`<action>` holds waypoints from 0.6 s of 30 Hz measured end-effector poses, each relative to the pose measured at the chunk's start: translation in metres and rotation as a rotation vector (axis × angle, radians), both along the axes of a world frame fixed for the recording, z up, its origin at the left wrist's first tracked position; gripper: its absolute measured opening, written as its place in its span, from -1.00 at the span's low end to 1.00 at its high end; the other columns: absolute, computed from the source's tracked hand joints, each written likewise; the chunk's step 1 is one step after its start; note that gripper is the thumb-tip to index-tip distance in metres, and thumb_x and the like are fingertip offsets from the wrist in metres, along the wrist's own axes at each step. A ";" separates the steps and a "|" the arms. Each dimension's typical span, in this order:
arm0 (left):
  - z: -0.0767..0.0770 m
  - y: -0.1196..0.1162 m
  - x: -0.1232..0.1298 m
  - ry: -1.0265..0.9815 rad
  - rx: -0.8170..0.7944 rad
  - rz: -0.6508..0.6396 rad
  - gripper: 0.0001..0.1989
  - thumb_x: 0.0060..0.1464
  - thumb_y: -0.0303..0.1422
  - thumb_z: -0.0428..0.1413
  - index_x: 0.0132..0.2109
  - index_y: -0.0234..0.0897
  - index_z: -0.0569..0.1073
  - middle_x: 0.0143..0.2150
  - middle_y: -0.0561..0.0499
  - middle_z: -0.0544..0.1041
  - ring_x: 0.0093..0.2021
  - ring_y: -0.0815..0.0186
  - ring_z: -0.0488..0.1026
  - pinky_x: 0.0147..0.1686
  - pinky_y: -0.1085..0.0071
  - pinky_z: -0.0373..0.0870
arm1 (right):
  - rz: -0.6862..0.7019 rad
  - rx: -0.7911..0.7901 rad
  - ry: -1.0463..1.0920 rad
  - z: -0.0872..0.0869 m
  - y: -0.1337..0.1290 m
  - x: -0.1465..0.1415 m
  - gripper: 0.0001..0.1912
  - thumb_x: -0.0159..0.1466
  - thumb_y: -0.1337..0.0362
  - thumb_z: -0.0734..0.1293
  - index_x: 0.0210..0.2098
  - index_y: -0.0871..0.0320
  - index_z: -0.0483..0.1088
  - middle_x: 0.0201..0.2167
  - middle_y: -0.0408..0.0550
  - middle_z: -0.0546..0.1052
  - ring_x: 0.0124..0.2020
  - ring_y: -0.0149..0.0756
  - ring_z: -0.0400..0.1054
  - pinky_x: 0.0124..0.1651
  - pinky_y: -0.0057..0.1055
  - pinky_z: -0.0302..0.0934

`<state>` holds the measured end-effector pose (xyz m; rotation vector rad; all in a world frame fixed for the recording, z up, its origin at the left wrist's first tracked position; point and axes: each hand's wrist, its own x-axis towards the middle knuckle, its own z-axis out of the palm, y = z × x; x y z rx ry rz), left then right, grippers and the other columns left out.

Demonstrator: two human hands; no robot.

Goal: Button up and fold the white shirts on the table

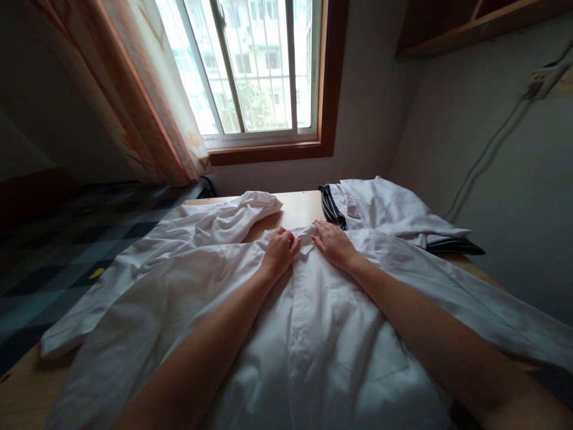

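Observation:
A white button-up shirt (308, 346) lies front side up, its collar at the far end and its sleeves spread to both sides. My left hand (280, 246) is closed at the left side of the collar, fingers curled in against the cloth. On the collar's right side rests my right hand (332, 242), fingers stretched out and fairly flat on the fabric. The button strip runs down between my forearms, and a chest pocket (371, 340) shows on the right. Soft wrinkles cross the shirt body.
Under the shirt is a light wooden table (295, 209). Another white garment (250, 209) lies behind on the left. At the back right, folded white clothes (389, 206) sit over a black striped cloth (332, 206). A checked bed (27, 269) borders the left; a cord (483, 155) hangs along the wall.

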<state>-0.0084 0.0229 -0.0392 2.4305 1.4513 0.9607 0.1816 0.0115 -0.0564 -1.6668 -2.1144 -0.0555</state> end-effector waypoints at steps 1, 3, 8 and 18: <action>-0.001 0.000 0.000 -0.004 0.023 0.001 -0.93 0.17 -0.40 0.13 -0.30 -0.27 0.45 -0.22 -0.07 0.44 -0.17 0.19 0.44 -0.03 0.24 0.42 | -0.029 -0.030 -0.035 -0.001 -0.001 -0.002 -0.42 0.44 0.18 0.15 0.36 0.37 0.19 0.37 0.21 0.25 0.39 -0.09 0.08 0.41 -0.20 -0.08; -0.001 -0.002 -0.001 0.003 0.077 -0.015 -0.88 0.14 -0.47 0.12 -0.15 -0.26 0.47 -0.12 -0.09 0.45 -0.08 0.17 0.45 0.03 0.21 0.42 | -0.077 -0.082 -0.084 -0.003 -0.002 -0.004 -0.39 0.46 0.15 0.12 0.40 0.34 0.11 0.41 0.18 0.17 0.43 -0.09 0.01 0.43 -0.18 -0.14; -0.002 -0.008 -0.001 0.184 0.168 -0.213 -0.73 0.22 -0.43 0.05 0.04 -0.22 0.50 0.13 -0.14 0.49 0.18 0.12 0.38 0.25 0.11 0.29 | -0.115 -0.160 -0.112 -0.004 -0.001 -0.004 -0.40 0.48 0.13 0.06 0.42 0.28 0.10 0.44 0.14 0.09 0.45 -0.07 -0.06 0.44 -0.13 -0.17; -0.010 -0.011 0.001 0.511 -0.106 -0.231 -0.46 0.38 -0.20 -0.18 0.41 -0.26 0.20 0.46 -0.09 0.13 0.46 0.17 0.04 0.43 0.16 -0.04 | 0.089 -0.034 -0.094 0.006 -0.008 -0.006 -0.49 0.43 0.30 0.08 0.28 0.35 0.31 0.38 0.21 0.23 0.42 -0.12 0.03 0.45 -0.19 -0.16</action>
